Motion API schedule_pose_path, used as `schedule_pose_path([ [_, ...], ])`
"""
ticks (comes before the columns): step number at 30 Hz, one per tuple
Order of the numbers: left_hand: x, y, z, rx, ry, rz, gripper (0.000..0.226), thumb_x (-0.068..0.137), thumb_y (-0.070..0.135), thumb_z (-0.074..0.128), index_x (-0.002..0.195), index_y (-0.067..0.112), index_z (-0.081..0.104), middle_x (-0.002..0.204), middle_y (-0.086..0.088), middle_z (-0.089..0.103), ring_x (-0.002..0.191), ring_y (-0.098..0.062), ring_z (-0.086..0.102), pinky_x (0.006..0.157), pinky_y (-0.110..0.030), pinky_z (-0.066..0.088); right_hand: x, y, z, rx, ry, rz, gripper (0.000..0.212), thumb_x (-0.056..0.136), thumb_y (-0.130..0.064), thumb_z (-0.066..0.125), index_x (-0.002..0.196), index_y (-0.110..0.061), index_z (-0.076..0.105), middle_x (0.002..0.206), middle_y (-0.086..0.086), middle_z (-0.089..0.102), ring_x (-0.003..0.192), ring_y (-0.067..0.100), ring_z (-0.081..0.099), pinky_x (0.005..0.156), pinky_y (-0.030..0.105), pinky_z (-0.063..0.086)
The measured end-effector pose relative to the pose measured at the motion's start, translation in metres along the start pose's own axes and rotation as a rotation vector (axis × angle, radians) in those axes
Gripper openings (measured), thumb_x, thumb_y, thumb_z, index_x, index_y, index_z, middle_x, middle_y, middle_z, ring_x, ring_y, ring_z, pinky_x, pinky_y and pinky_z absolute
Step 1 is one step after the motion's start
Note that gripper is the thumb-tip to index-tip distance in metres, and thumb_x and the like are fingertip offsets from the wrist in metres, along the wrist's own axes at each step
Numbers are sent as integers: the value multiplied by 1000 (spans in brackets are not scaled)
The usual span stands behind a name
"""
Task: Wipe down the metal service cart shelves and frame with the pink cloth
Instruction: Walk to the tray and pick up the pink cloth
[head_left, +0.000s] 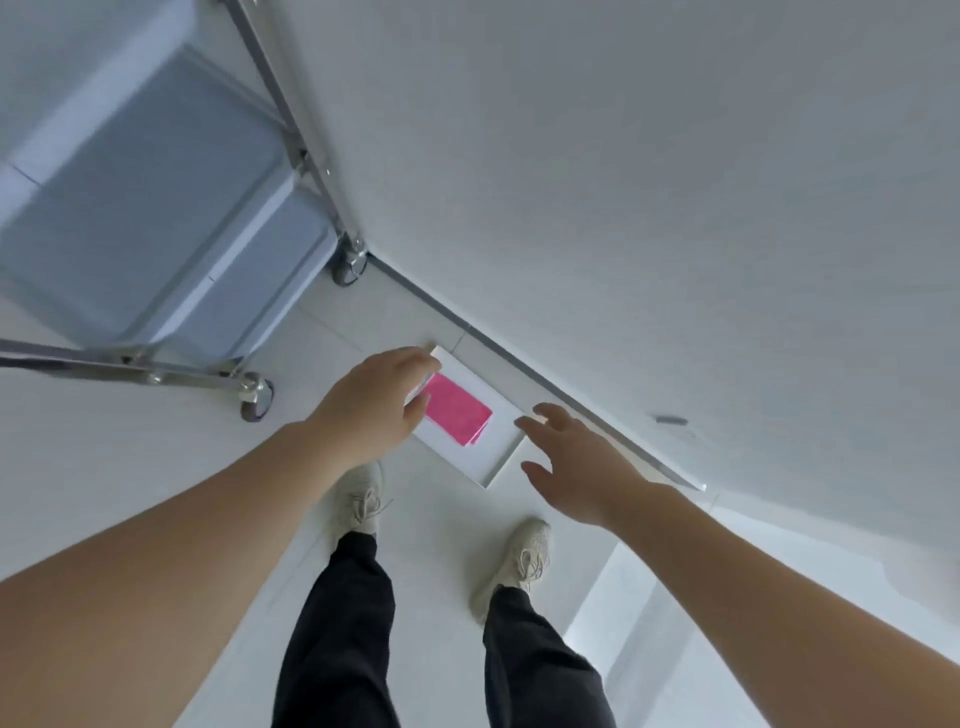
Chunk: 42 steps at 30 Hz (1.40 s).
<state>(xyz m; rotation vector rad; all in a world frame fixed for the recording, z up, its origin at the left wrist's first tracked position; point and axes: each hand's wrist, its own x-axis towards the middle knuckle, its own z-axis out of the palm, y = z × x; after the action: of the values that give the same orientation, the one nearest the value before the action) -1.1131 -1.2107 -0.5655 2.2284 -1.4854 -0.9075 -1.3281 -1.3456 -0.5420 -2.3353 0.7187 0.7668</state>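
Observation:
A folded pink cloth (457, 415) lies in a shallow white tray (493, 457) low down near the wall's base. My left hand (374, 410) curls over the tray's left edge, fingers on the far side and thumb beside the cloth. My right hand (576, 467) hovers at the tray's right corner with its fingers spread and nothing in it. The metal service cart (171, 208) stands at the upper left, showing stacked grey shelves, chrome frame tubes (291, 124) and two castor wheels (257, 400).
A white wall (649, 182) runs diagonally behind the tray with a dark baseboard strip (519, 358). My feet in pale sneakers (358, 499) stand on the white tiled floor just short of the tray. The cart's near wheel is left of my left hand.

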Motion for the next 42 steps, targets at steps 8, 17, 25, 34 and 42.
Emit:
schedule_pose_path([
  [8,71,-116,173,61,-42,-53,43,90,18,51,132,12,44,136,-5,47,120,-27,45,96,-36,38,169,98,163,-87,-143,63,58,93,-32,45,145,-24,20,156,7,6,140,27,22,106,42,35],
  [17,127,-209,294,179,-54,47,52,88,16,55,136,4,38,142,-16,40,130,-32,34,108,-42,25,306,158,304,-168,-221,121,62,94,-32,47,147,-20,17,157,11,-4,143,28,10,107,45,32],
  [25,137,-240,328,227,-91,49,58,90,19,52,142,9,29,148,-14,32,134,-30,27,111,-39,20,342,182,354,-147,-291,205,68,93,-33,47,148,-22,9,156,14,-15,144,32,-3,111,45,26],
  [34,141,-241,330,240,-99,64,59,91,18,48,144,11,23,151,-11,25,137,-26,21,113,-36,15,351,181,345,-68,-132,176,52,90,-19,50,138,-5,35,144,7,32,135,22,26,108,35,33],
  [42,135,-206,276,272,-72,72,59,92,20,45,144,13,19,152,-9,22,138,-24,19,114,-35,13,320,142,263,-38,153,-28,22,91,-22,54,100,-6,65,105,3,60,89,25,61,78,32,49],
])
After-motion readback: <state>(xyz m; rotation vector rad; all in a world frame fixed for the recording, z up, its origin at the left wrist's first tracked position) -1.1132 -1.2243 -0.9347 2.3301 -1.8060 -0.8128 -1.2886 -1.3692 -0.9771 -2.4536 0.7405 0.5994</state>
